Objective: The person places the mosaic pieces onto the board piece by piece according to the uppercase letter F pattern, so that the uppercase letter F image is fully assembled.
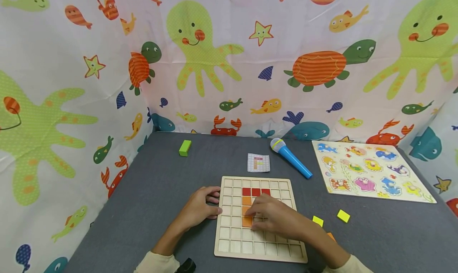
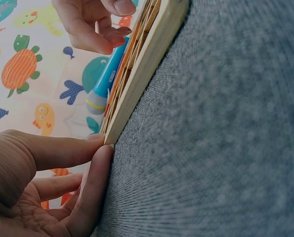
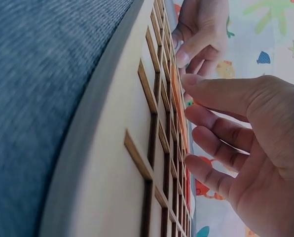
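Observation:
A wooden grid board (image 1: 229, 245) lies in front of me. Three red tiles (image 1: 255, 192) form a row in its upper part, and orange tiles (image 1: 247, 221) run down a column below the leftmost red one. My left hand (image 1: 200, 209) holds the board's left edge; in the left wrist view its thumb and a finger meet at the rim. Over the orange column is my right hand (image 1: 273, 217), fingertips touching or just above the tiles. The right wrist view shows those fingers (image 3: 226, 133) loosely bent and spread, with no tile visible between them.
Right of the board lie two yellow tiles (image 1: 343, 216) and an orange tile (image 1: 331, 237), partly covered by my forearm. Behind it are a pattern card (image 1: 252, 167) and a blue toy microphone (image 1: 295, 160). A sea-animal puzzle (image 1: 343, 171) lies far right, a green block (image 1: 185, 148) back left.

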Demonstrator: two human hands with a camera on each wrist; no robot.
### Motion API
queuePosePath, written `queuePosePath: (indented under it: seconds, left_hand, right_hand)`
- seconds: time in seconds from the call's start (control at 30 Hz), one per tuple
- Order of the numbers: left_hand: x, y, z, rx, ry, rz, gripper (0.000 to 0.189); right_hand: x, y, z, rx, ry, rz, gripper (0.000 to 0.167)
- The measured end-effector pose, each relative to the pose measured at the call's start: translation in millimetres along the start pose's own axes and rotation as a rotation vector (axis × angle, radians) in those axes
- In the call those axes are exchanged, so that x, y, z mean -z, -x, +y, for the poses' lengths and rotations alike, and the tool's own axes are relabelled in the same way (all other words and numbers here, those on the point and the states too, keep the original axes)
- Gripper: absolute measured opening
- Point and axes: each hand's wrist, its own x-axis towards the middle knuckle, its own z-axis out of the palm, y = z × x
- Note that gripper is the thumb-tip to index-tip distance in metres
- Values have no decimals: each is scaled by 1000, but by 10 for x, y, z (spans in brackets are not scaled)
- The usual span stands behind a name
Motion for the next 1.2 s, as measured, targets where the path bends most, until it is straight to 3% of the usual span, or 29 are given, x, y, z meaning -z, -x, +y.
queuePosePath:
  seconds: [0.3,0.87,1.2]
  left_hand:
    - [-1,-1,-1,0,-4,5,65]
    - [-6,8,13,17,3,6,65]
    - [-9,-3,19,22,12,3,65]
  right_hand:
    - [61,133,63,-37,-36,16,27]
    - [211,628,308,-78,-22,86,29]
    - [273,993,451,-185,-28,109,31]
